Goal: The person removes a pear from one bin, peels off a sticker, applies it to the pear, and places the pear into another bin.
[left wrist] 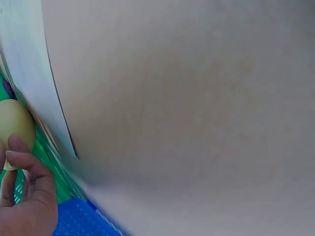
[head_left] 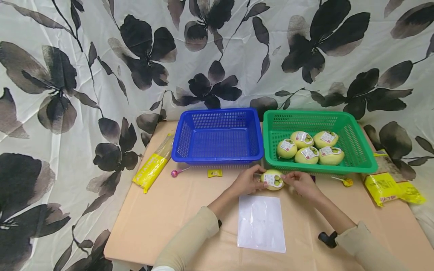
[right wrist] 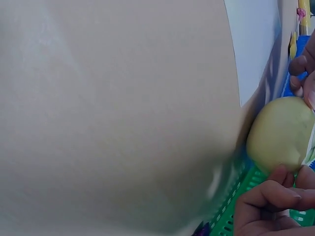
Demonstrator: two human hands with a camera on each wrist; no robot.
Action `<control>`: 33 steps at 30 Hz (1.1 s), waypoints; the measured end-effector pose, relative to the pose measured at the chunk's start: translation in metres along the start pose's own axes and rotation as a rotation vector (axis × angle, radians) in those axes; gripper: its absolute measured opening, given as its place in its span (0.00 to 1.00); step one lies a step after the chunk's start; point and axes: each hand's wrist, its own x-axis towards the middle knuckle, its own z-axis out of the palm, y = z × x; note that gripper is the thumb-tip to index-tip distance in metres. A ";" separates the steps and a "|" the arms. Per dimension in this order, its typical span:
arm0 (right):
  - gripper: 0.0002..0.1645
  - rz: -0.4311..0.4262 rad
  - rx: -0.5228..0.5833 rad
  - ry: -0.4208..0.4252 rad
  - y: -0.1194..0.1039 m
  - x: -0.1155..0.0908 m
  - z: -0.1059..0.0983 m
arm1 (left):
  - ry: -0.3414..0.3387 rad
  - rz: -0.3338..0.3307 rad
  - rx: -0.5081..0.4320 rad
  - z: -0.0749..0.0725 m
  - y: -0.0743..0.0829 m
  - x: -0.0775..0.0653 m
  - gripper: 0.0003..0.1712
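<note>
A round, pale yellow-green fruit (head_left: 272,180) with a white label showing green fruits is held above the table, in front of the green basket (head_left: 367,165). My left hand (head_left: 249,181) grips its left end with curled fingers and thumb. At the other end, the fingertips of my right hand (head_left: 303,184) pinch the fruit beside its label. In the left wrist view the fruit (left wrist: 18,123) is cut off by the frame edge. The right wrist view shows its smooth underside (right wrist: 278,132) and part of the label. Several similar labelled fruits (head_left: 306,155) lie inside the green basket.
A blue basket (head_left: 217,158) stands left of the green one. Near it lie a yellow pasta packet (head_left: 152,167), a pink lollipop (head_left: 174,173) and a small yellow packet (head_left: 214,173). White paper (head_left: 261,224) lies nearer me. To the right are a yellow lollipop (head_left: 347,182) and yellow bags (head_left: 383,188).
</note>
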 end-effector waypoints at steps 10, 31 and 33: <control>0.27 -0.084 -0.099 -0.026 0.005 -0.005 0.003 | 0.003 -0.038 -0.048 -0.001 -0.003 0.000 0.28; 0.53 -0.429 -0.404 0.017 0.007 -0.006 0.016 | -0.059 0.053 -0.004 0.009 -0.004 0.002 0.26; 0.51 -0.445 -0.435 0.058 0.008 -0.007 0.017 | -0.054 0.087 -0.012 0.010 -0.002 0.002 0.27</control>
